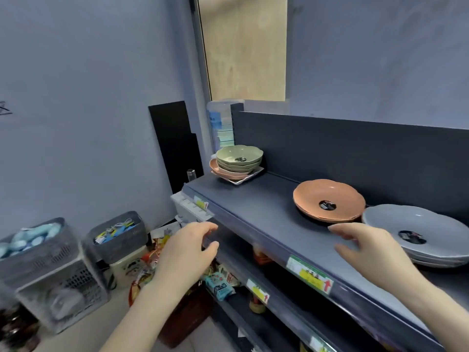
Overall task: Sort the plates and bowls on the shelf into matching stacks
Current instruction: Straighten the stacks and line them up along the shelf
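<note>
On the dark top shelf (266, 207) a mixed stack stands at the far left end: green scalloped bowls (239, 158) on orange bowls (223, 172), all on a white square plate (247, 177). A stack of orange plates (327, 199) sits mid-shelf, and grey plates (426, 232) are stacked at the right. My left hand (187, 250) hovers open in front of the shelf edge, holding nothing. My right hand (368, 245) is open above the shelf, fingers just in front of the orange plates and beside the grey ones.
Lower shelves (253, 295) hold snack packets and jars behind price tags (311, 274). Grey baskets (115, 237) with small goods stand on boxes at the left. A water bottle (218, 123) and a black panel (175, 146) stand behind the shelf's left end.
</note>
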### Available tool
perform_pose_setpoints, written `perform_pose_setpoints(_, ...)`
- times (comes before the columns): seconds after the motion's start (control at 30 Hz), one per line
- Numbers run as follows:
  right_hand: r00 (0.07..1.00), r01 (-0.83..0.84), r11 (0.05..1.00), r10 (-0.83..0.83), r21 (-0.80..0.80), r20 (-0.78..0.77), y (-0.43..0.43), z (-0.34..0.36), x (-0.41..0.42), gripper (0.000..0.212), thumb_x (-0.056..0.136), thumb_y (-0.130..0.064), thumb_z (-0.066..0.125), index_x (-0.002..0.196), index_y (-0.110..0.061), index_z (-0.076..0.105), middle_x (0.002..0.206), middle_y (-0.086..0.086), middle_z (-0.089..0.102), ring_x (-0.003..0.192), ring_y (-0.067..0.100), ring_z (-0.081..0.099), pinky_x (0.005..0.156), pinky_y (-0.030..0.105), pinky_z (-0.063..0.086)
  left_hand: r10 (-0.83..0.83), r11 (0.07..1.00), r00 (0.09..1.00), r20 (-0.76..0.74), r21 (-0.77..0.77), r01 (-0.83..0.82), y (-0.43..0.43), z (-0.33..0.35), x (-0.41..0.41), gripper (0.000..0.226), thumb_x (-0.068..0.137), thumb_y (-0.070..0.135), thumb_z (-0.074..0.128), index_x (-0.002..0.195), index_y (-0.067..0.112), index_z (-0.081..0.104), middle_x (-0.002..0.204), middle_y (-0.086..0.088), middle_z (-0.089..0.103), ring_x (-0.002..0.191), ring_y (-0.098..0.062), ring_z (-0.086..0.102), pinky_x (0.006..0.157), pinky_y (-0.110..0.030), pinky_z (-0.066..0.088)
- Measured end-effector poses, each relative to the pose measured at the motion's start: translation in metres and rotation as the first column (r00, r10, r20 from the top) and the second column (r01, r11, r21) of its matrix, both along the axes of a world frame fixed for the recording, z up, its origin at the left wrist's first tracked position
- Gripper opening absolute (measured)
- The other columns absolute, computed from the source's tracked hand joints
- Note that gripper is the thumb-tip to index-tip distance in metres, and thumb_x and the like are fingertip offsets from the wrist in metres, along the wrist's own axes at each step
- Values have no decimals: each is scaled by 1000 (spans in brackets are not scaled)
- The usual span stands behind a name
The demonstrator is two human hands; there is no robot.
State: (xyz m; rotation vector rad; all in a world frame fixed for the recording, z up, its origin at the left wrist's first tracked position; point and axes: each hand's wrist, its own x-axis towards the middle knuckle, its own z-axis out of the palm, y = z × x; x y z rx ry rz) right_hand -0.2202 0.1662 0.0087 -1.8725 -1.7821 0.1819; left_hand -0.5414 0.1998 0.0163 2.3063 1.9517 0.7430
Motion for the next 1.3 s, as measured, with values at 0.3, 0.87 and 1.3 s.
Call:
perform_pose_setpoints(0.3, 1000, 0, 999, -1, -53, -25, 70, -2, -92, 35, 83, -11, 66, 117, -20, 70, 108, -8, 72, 98, 11, 64, 94, 32, 49, -18, 999, 1000, -22, -38, 17, 67, 1, -122, 35, 85, 36, 57, 120, 39, 60, 116, 20, 62, 104, 1, 57, 83, -21, 47)
perform_pose_setpoints(0.87, 992, 50, 996, -59, -77, -114, 289, 7, -139, 33, 81, -7, 65, 111, -20, 72, 93, -9, 70, 84, 10, 66, 79, 23, 45, -187, 980, 982, 24, -68, 188, 278, 26, -153, 33, 86, 33, 58, 118, 35, 61, 110, 15, 63, 96, -1, 58, 82, -25, 51)
perform_pose_setpoints(1.3, 591, 263, 907, -420, -328, -688, 451, 12, -127, 31, 88, -7, 55, 115, -17, 44, 114, 22, 61, 81, 31, 62, 83, 46, 58, -241, 897, 859, 452, -234, 375, 501, 33, -84, 44, 81, 20, 64, 124, 14, 61, 104, -1, 66, 83, -16, 63, 88, -38, 55)
